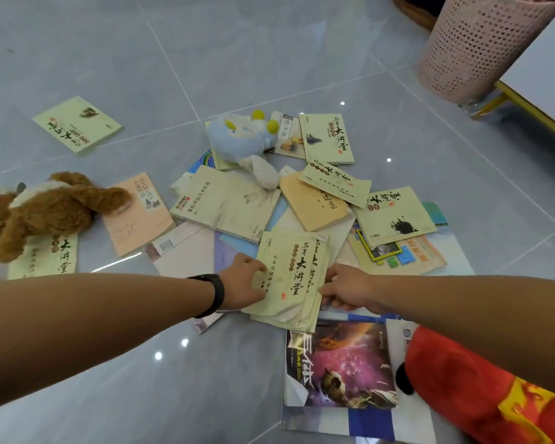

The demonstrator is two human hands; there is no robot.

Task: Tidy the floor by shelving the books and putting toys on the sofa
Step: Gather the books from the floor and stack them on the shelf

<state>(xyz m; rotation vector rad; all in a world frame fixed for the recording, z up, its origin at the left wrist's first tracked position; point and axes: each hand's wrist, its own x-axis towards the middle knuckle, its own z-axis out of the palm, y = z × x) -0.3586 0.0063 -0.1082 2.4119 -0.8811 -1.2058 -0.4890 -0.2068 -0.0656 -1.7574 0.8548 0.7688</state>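
floor (93,363): glossy smooth tiles | pale green books (290,277): matt paper covers | brown bear (45,209): fluffy plush | pink basket (471,46): perforated plastic | space book (340,363): glossy cover

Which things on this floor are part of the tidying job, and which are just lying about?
Part of the job: the stack of pale green books gripped by the left hand and right hand, the brown plush dog, the blue plush toy, the space-cover book.

Just lying about: the pink laundry basket.
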